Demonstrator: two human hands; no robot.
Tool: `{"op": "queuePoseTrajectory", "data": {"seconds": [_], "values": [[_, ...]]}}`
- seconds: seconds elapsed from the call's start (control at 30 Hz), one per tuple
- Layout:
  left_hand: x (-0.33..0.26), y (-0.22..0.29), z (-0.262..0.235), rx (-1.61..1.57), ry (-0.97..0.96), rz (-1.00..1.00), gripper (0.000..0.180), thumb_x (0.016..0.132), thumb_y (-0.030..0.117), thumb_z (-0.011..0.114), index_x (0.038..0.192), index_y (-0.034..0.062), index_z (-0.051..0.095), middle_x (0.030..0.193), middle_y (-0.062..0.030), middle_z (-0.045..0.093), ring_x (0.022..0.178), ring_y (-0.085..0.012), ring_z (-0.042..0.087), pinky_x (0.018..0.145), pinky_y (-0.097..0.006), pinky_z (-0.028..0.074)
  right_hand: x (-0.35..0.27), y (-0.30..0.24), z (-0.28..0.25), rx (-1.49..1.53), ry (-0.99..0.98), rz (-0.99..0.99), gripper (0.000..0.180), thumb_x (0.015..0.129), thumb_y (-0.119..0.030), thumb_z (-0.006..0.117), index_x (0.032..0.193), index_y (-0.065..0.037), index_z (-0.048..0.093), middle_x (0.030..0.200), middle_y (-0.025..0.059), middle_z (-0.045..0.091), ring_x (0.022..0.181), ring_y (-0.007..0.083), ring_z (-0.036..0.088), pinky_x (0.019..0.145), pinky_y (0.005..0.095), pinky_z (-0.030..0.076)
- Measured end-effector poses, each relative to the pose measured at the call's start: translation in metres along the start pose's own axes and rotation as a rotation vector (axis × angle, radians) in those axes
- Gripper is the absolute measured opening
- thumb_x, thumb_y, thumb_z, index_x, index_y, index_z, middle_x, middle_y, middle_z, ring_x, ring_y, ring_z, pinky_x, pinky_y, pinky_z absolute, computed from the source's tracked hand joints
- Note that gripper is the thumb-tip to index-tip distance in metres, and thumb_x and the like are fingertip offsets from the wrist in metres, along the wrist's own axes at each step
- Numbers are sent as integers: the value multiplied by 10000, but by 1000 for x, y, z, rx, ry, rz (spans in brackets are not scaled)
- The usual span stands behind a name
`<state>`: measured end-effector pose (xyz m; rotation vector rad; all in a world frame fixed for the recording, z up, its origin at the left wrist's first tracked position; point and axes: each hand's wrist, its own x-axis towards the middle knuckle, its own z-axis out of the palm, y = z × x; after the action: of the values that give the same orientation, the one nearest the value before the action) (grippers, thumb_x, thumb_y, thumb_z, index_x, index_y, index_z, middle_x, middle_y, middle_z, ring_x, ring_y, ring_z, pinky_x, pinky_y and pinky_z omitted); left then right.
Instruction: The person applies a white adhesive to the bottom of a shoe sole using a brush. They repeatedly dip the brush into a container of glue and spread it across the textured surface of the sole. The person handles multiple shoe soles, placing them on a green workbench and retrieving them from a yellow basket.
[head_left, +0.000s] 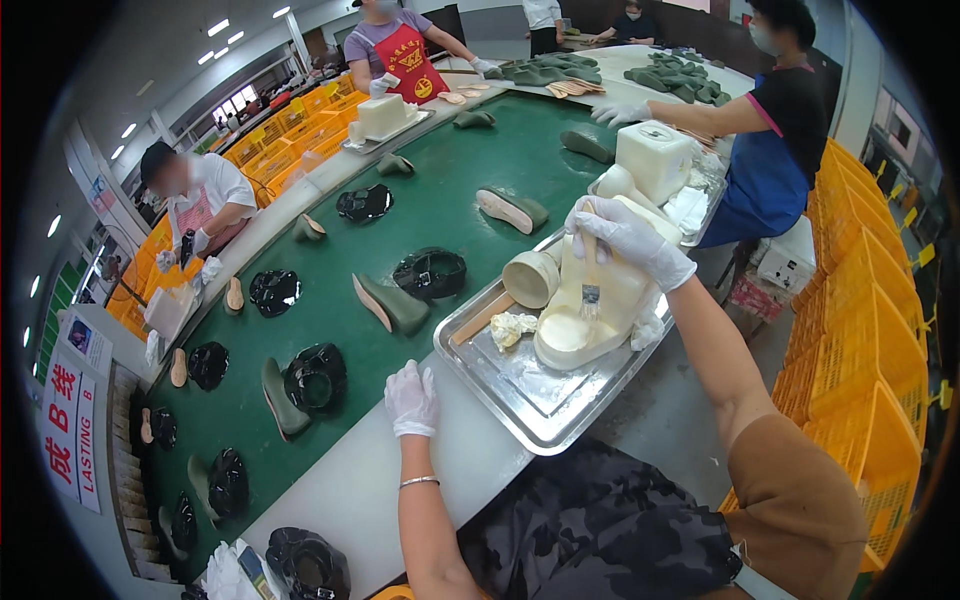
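At centre right of the frame, the right hand (628, 238) is gripping a brush (590, 290) over the cream glue container (590, 305), loading apparently unfinished, while the left hand (411, 398) is resting half-curled, empty, on the surface (400, 480).

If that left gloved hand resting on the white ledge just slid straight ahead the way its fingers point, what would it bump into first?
Probably the green conveyor belt itself: the left hand lies flat at its edge, fingers pointing up and across it. Farther along that line lies an olive shoe sole, with a black shoe upper beyond, though depth is hard to judge here.
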<state>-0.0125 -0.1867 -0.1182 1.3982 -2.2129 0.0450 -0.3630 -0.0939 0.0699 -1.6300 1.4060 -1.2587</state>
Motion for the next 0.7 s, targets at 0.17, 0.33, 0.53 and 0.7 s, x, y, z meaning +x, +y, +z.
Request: {"op": "queuePoseTrajectory", "data": {"seconds": [0.17,0.33,0.53,0.7], "values": [[0,-2,3,0,11,-1,320,858,290,512,1039,31,559,909,-136,598,868,-304,531,768,-408,429,0,-1,-1,-7,3,26,241,927,-244,424,865,-51,555,662,12,583,453,30,449,454,158,375],[0,0,1,21,-16,-16,317,858,290,511,1034,32,561,910,-134,598,867,-303,532,770,-404,429,1,2,-1,17,7,26,246,927,-253,423,856,-57,554,660,11,582,455,28,446,454,157,374],[0,-1,3,38,12,-5,315,853,288,516,1033,34,565,912,-131,601,862,-304,533,768,-402,428,2,5,-3,40,-9,29,242,927,-260,431,855,-62,550,656,8,577,456,30,443,460,156,373],[-2,-3,5,32,41,15,314,848,280,523,1032,29,569,920,-135,601,860,-305,534,768,-401,428,3,11,-3,70,-21,17,245,931,-266,430,850,-67,548,653,6,573,459,30,443,460,156,374]]}}
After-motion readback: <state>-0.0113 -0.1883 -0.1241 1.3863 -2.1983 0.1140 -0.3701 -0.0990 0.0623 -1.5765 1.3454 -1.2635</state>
